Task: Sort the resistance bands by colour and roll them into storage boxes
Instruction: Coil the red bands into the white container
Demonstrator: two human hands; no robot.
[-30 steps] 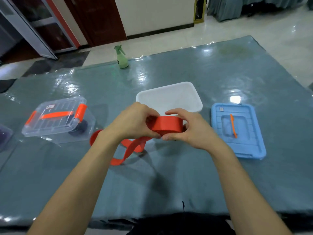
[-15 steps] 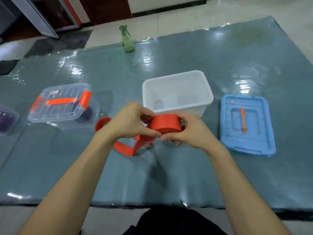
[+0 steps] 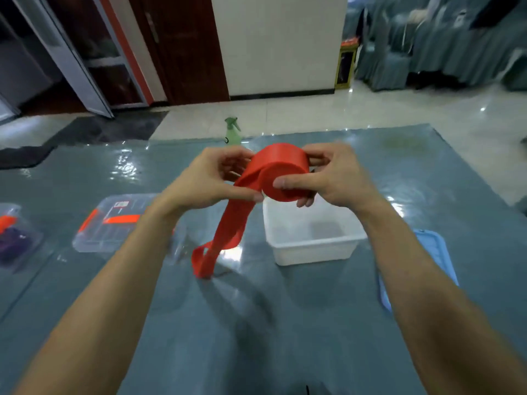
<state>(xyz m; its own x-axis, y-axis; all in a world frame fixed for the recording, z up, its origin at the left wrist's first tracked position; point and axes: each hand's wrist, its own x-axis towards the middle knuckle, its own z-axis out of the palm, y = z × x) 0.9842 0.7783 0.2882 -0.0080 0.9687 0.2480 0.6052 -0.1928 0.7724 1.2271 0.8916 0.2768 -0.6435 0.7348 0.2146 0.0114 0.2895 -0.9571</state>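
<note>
Both hands have risen since half a second ago, lifting the red resistance band (image 3: 281,172) from low over the table (image 3: 256,323) to the centre of the frame, above the far rim of the white storage box (image 3: 313,246). Most of the band is wound into a thick roll. The right hand (image 3: 333,178) grips that roll, thumb across its near face and fingers (image 3: 303,201) curled under and behind it. The left hand (image 3: 211,178) pinches the loose strip just beside the roll between thumb and fingers. The unrolled tail hangs down and left, its looped end reaching the table just left of the white box. At the right edge lies a blue lid (image 3: 433,252), partly behind the right forearm. Left of centre sits a clear lidded box (image 3: 114,226) with orange latches, and another clear box (image 3: 14,238) holding something purple is at the left edge. A green spray bottle (image 3: 232,135) stands at the table's far edge.
</note>
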